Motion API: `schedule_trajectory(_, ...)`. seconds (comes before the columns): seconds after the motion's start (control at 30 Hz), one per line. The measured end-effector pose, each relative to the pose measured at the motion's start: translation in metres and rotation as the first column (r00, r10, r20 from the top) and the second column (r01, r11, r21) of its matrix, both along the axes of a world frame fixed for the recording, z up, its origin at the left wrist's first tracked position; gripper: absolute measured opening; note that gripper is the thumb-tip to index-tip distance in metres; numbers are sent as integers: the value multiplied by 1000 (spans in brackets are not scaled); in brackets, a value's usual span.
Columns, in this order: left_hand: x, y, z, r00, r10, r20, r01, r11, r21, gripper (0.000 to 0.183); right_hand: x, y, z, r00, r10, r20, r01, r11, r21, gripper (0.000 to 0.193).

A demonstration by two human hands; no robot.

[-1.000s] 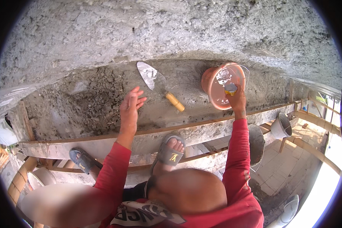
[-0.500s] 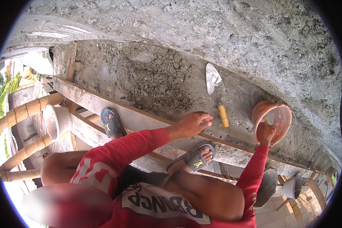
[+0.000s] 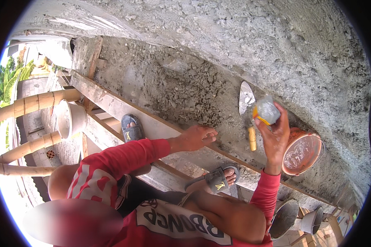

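Note:
My right hand is raised just left of a reddish-orange bucket, its fingers wrapped round a clear plastic container with a yellow-orange band. Whatever the container holds is hard to make out. Pale liquid shows in the bucket, which has a thin wire handle. Beside the container, a trowel with a yellowish handle lies on the cement-smeared surface, its blade pointing toward the wall. My left hand hovers near the plank edge, holding nothing, with fingers loosely bent and apart.
Crumbly grey mortar is heaped along the rough cement wall. My sandalled feet rest on planks with gaps between them. Bamboo poles and a whitish bucket stand at left. More buckets hang low at right.
My right hand has come up out of the reddish-orange bucket and moved left, now showing the clear plastic container in its grip. My left hand has drawn slightly back to the left.

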State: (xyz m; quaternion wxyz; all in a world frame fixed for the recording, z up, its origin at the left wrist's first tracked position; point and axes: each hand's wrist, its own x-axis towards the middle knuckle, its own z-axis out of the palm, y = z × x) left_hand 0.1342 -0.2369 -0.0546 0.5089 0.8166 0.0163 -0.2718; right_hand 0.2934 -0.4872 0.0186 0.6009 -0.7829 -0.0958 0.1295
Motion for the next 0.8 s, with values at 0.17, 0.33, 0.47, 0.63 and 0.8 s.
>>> schedule_trajectory(0.17,-5,0,-10,964,258,56,-259,966,-1,32,19,155,-16,905,377,199,-301,896,-326,52)
schedule_trajectory(0.33,4,-11,-16,914,405,14,-405,914,-18,30,23,220,-20,576,594,562,-160,756,-635,41)
schedule_trajectory(0.47,13,-31,-20,872,478,103,-475,878,-61,33,17,190,4,569,479,668,-25,823,-568,42)
schedule_trajectory(0.63,28,-42,-26,918,373,-138,-394,897,-198,37,-5,38,19,865,-13,502,237,892,-385,54)
schedule_trajectory(0.8,44,-17,-19,984,127,-123,-134,990,-46,39,-29,-176,-20,762,-382,522,646,502,-575,62)
